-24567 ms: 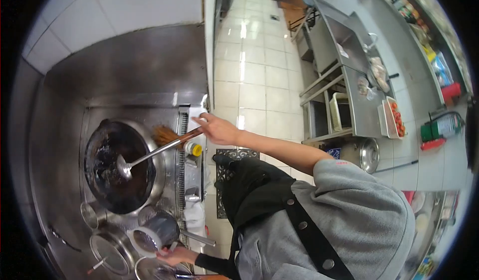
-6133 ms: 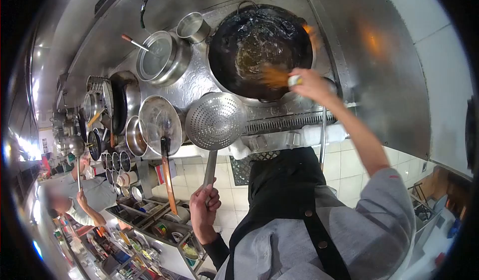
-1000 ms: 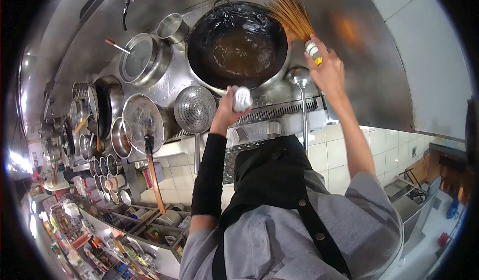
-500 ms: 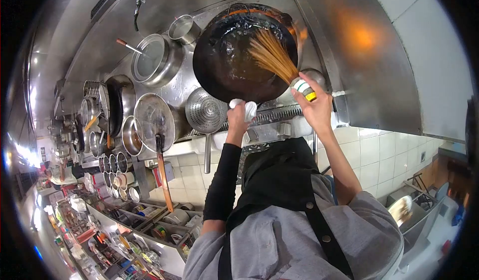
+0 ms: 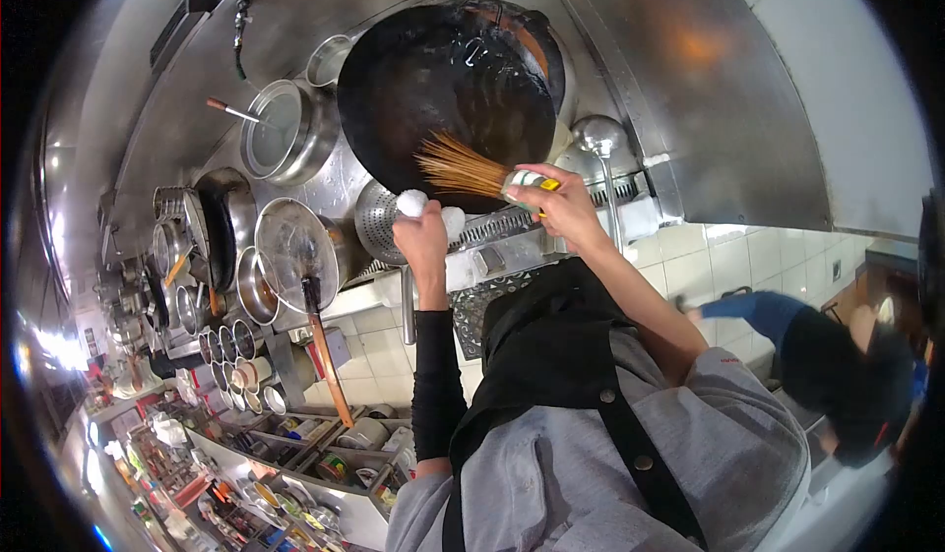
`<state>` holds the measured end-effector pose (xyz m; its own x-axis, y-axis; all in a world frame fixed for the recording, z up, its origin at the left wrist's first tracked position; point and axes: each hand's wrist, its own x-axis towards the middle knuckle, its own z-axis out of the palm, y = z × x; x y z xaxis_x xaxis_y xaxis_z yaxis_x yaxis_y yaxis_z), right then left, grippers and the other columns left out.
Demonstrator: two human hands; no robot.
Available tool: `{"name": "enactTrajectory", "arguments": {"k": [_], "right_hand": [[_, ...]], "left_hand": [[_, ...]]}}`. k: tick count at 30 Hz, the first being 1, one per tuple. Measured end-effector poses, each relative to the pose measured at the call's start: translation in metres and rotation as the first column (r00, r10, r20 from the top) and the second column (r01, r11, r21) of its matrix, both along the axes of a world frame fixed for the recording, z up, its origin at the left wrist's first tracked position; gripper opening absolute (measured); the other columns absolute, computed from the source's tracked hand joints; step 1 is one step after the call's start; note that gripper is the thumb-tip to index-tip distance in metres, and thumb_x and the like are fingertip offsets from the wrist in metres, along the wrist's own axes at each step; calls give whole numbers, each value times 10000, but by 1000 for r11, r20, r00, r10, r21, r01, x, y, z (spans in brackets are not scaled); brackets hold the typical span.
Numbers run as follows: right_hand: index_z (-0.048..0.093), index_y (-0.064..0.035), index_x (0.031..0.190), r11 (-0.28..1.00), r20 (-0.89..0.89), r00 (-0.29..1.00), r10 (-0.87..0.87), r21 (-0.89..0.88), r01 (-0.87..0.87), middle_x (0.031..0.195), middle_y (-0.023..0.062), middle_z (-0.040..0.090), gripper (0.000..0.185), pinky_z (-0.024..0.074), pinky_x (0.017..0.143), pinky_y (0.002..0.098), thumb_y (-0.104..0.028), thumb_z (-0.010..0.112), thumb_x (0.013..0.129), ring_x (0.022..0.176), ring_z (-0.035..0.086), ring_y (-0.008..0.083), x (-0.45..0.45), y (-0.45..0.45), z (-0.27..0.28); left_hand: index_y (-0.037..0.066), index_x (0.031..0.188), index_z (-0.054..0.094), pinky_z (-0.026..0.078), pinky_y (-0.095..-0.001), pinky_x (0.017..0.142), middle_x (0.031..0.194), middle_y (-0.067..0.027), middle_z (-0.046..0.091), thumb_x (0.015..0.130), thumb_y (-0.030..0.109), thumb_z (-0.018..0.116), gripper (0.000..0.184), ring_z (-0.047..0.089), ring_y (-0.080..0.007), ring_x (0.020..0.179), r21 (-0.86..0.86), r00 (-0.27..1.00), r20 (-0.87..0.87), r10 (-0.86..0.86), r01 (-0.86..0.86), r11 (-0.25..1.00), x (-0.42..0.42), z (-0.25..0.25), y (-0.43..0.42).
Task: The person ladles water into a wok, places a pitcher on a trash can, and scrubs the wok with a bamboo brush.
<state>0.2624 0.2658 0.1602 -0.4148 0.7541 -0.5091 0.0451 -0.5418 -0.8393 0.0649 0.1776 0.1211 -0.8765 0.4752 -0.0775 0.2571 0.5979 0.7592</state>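
Note:
A large dark wok tilts over the stove, with a shiny wet inner surface. My left hand is closed on a folded white cloth at the wok's near rim; whether a handle lies inside the cloth is hidden. My right hand grips the wrapped end of a bamboo wok brush, whose bristles point left over the near inner side of the wok. Just below the wok, partly behind my left hand, lies a perforated skimmer.
A ladle rests right of the wok. To the left stand a pot of liquid, a smaller pot and a long-handled strainer. A tap is on the back wall. Another person is at the right.
The wok has shifted left and tipped more. My right hand has drawn the brush down and left to the near side. A person has come into view at the right.

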Motion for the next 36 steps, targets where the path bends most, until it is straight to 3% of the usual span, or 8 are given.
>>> {"name": "enactTrajectory", "arguments": {"k": [15,20,23,25,29,33,35,36], "right_hand": [[599,-111,1114,920,-481,859,-178,-392,-29,802,55,563,303,231,337,171,-158,721,840,552,513,84,23,10,-41],[589,-164,1177,884,-560,814,-153,-447,-141,760,127,567,345,199,334,178,-131,697,850,406,306,45,44,10,-55],[585,-155,1219,906,-494,867,-65,-393,-156,770,117,575,339,202,340,174,-138,655,888,404,352,49,42,13,-60],[596,-143,1211,959,-358,933,-48,-279,-58,806,81,580,357,214,357,180,-128,688,867,513,484,72,27,15,-50],[579,-130,1230,982,-318,939,-128,-174,75,824,52,572,372,238,372,181,-118,677,872,562,520,75,33,20,-34],[555,-122,1259,881,-398,786,-472,-243,406,791,85,583,409,230,365,180,-124,665,865,504,481,78,111,-11,-30],[545,-136,1264,862,-400,775,-489,-358,360,752,104,565,388,215,362,180,-153,643,889,426,379,68,154,-25,-60],[546,-137,1260,851,-357,797,-487,-398,342,741,103,558,381,213,361,182,-160,640,892,416,351,67,161,-34,-77]], "left_hand": [[-165,1017,568,465,-483,825,926,-344,613,731,122,648,413,596,-501,898,-15,877,-409,-253,271,962,28,54,21],[-178,1216,466,447,-503,880,1063,-342,570,741,121,661,595,573,-505,957,-9,808,-527,-264,305,952,45,34,3],[-156,1154,524,468,-493,845,1013,-325,598,748,123,661,512,603,-477,930,20,836,-493,-241,288,957,31,12,-7],[-106,934,628,498,-466,715,820,-261,666,747,135,666,308,653,-431,752,149,912,-368,-181,250,957,17,11,-3],[-77,940,642,502,-424,647,798,-151,681,765,185,663,315,656,-346,694,55,996,4,-89,89,995,-58,-43,3],[-22,995,636,500,-402,601,856,-95,658,816,265,656,339,641,-264,722,37,782,608,136,-199,979,-36,-33,17],[24,1067,601,521,-437,644,949,-89,648,865,275,609,322,630,-251,830,168,628,775,-67,-102,980,-37,-58,12],[32,1065,601,524,-447,653,935,-79,648,878,290,601,319,632,-250,818,253,819,503,-274,163,954,-30,-84,7]]}}
